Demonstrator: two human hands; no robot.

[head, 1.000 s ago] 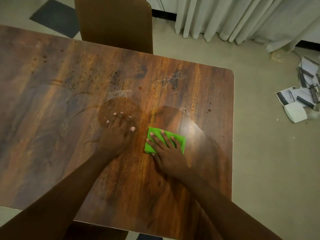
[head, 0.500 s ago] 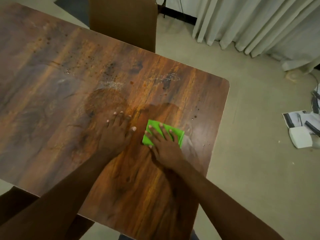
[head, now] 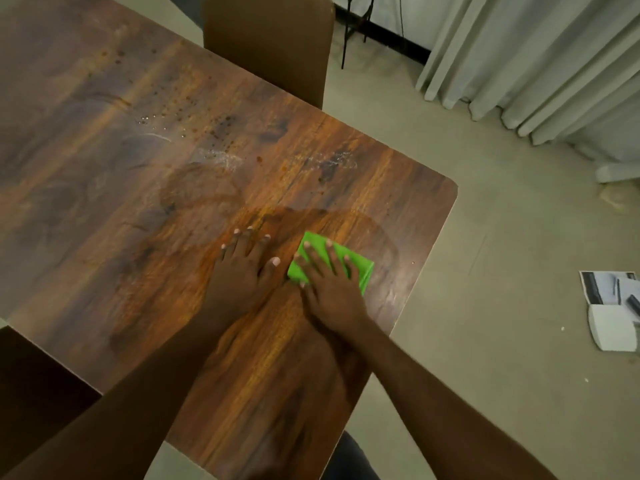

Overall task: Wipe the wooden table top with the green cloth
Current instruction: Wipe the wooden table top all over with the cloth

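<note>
Fingers (head: 322, 259) of the right hand (head: 332, 289) lie straight and fanned apart on the green cloth (head: 362, 268), pressing it down rather than gripping it. A flat palm like this probably serves to spread pressure over the whole folded pad, so that it drags evenly. The cloth sits on the right part of the wooden table top (head: 104, 209), not far from its right edge, with green showing beyond the fingertips and to their right.

Just left of it, the left hand (head: 242, 275) rests palm down on bare wood, its fingers also straight and apart and holding nothing. I judge it to be a brace for leaning over the table. Its thumb ends just beside the cloth's left edge without touching it.

Farther off on the wood are a scatter of dark specks (head: 221, 128) and pale smeared streaks (head: 221, 157), with a rounded darker, damp-looking patch (head: 204, 192) nearer the hands. These look like the work not yet done.

The bracing hand is what would block a sweep to the left, and to the right the table edge is near. A brown chair (head: 270, 46) stands at the far side, a pale curtain (head: 536, 64) hangs at far right, and papers (head: 606, 287) and a white box (head: 611, 332) lie on the floor (head: 485, 237), well apart from the table.
</note>
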